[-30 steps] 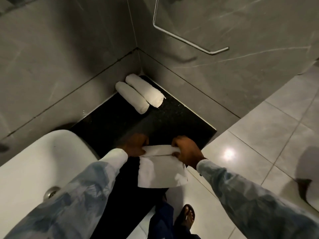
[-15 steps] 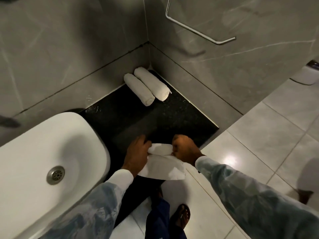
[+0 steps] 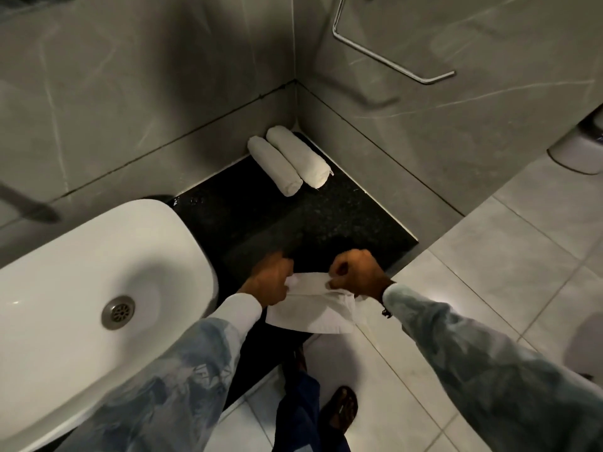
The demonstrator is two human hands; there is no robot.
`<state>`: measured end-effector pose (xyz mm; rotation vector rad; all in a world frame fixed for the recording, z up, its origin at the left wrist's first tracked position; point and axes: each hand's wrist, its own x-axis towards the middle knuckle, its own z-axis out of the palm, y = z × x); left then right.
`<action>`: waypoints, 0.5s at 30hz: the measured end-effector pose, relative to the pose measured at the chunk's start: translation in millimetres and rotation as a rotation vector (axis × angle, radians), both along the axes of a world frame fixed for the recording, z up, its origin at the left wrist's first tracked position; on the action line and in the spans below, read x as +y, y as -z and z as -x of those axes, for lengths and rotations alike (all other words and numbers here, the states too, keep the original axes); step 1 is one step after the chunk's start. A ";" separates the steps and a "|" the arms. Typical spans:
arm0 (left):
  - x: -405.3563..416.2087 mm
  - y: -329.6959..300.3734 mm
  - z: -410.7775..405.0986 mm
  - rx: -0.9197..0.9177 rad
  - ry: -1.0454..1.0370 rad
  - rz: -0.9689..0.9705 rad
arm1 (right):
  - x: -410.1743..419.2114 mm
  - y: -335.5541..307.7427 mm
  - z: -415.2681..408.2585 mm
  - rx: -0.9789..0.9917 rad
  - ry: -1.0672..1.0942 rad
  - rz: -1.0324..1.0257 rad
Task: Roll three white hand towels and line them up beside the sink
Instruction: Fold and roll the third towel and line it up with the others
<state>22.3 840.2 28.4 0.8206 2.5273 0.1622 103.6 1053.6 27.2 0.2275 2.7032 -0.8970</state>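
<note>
Two rolled white hand towels, one point(image 3: 274, 166) beside the other point(image 3: 298, 156), lie side by side in the far corner of the black counter point(image 3: 248, 210). A third white towel point(image 3: 313, 308) lies at the counter's near edge, its far end rolled and its loose end hanging over the edge. My left hand point(image 3: 269, 278) grips the roll's left end and my right hand point(image 3: 357, 272) grips its right end. The white sink point(image 3: 98, 256) stands to the left of the towel.
Grey tiled walls meet in the corner behind the counter. A chrome towel rail point(image 3: 391, 60) sticks out from the right wall. Light floor tiles point(image 3: 489, 256) lie to the right, with a white fixture point(image 3: 577, 148) at the far right. My sandalled foot point(image 3: 339, 409) is below.
The roll at the towel's far end has grown and the hanging part is shorter. The view has shifted, so more of the sink shows on the left.
</note>
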 end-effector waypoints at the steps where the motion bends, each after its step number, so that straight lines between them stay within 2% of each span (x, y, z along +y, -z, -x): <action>1: -0.5 1.8 -4.5 0.008 -0.002 0.000 | 2.3 -1.5 1.1 -0.026 0.026 0.027; 5: -5.0 12.0 -18.8 0.082 0.045 0.001 | -2.0 14.9 1.5 -0.186 -0.040 -0.005; 7: -6.8 14.7 -17.6 0.129 0.049 -0.036 | -2.9 23.2 5.9 -0.195 -0.057 -0.038; 12: -0.1 15.5 3.3 0.288 0.024 -0.085 | -7.8 24.5 22.1 -0.008 -0.028 -0.144; 15: -3.6 18.1 5.2 0.333 0.010 -0.107 | -13.1 22.6 22.0 0.102 -0.118 -0.257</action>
